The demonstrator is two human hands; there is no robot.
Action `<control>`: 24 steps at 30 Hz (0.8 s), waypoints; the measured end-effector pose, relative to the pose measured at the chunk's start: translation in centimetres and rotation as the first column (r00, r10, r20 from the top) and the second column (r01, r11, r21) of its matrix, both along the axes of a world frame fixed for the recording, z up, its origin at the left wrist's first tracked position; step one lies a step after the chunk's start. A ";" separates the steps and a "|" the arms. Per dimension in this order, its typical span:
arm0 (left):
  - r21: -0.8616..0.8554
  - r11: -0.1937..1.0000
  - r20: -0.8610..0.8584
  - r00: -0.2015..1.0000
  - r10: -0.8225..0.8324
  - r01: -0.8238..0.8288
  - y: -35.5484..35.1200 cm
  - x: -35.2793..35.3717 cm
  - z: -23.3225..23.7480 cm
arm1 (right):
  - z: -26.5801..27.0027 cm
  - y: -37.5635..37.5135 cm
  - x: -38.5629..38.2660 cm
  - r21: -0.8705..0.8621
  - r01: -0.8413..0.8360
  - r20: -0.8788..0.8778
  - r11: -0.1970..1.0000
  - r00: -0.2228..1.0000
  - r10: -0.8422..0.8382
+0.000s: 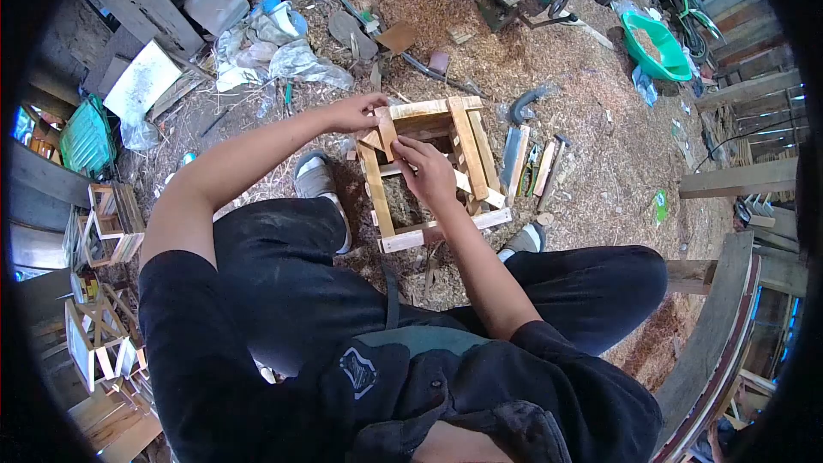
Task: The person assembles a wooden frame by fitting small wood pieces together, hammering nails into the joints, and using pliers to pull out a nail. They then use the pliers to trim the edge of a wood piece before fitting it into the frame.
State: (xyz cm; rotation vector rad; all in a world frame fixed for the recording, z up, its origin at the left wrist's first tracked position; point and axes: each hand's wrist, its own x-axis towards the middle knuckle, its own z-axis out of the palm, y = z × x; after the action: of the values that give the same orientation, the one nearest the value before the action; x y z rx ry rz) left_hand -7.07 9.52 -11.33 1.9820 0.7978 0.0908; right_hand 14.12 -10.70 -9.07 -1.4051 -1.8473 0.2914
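Observation:
A small wooden frame [375, 197] made of pale battens stands on the ground between my feet. A short wooden slat [387, 134] lies over its far left corner. My left hand [357, 113] comes in from the left, its fingers closed at the slat's far end. At the near end of the slat, my right hand [427, 173] has its thumb and fingers pressed on the wood. Two longer battens [468, 147] run along the frame's right side, and the right hand partly hides the middle of the frame.
Right of the frame lie a hammer [553, 173], pliers [531, 161] and a curved black pipe [528, 105]. Wood shavings cover the ground. A machine with a handwheel [540, 2] and a green basin [655, 48] stand farther off. Plastic bags [287, 60] lie at the back left.

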 end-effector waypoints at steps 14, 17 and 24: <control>0.214 0.976 -0.047 0.997 0.060 -0.049 -2.3 0.1 1.5 | 0.2 0.1 -0.1 -0.022 -0.009 -0.032 1.000 0.999 0.008; 0.100 0.989 -0.045 0.992 0.117 -0.112 -2.3 0.2 1.0 | 0.2 0.1 0.0 -0.047 -0.004 -0.046 0.999 0.999 0.002; 0.123 0.938 -0.093 0.937 0.336 -0.324 -4.2 0.4 1.6 | 0.6 0.1 0.6 -0.218 -0.028 -0.179 0.975 0.984 -0.012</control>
State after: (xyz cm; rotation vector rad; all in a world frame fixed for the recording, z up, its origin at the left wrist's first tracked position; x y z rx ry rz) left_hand -6.67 5.35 -9.69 1.9470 1.2192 0.2249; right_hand 14.77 -10.59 -8.46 -1.4668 -1.7125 0.6236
